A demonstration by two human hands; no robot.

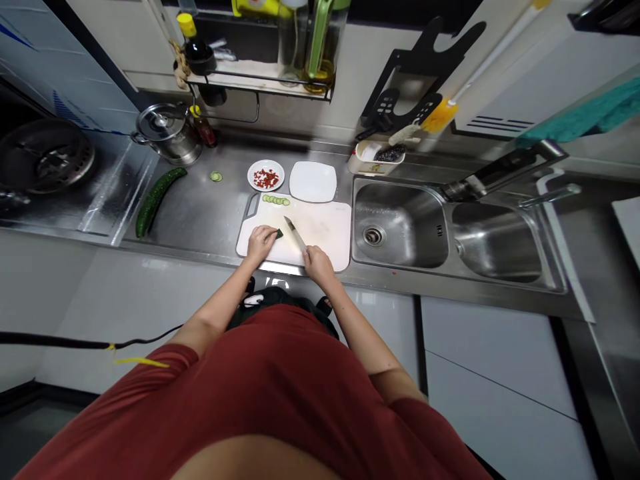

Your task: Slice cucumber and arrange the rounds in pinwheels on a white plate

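Observation:
My right hand [319,264] is wrapped round the handle of a kitchen knife [297,235], whose blade points away over the white cutting board [325,230]. At the board's left part, my left hand [262,243] is closed with its fingertips on a small dark green piece of cucumber [279,233]. The blade lies just right of that piece, apart from it. A row of thin cucumber slices [276,200] rests along the board's far edge. Behind the board stand a white plate [313,181] and a small dish [258,184] with chopped red bits.
A whole cucumber [156,200] lies on the steel counter at left, with a few slices [216,177] nearby. A lidded pot [167,133] and a sauce bottle [204,127] stand behind. The double sink [400,223] adjoins the board on the right. A rack [260,85] overhangs the back.

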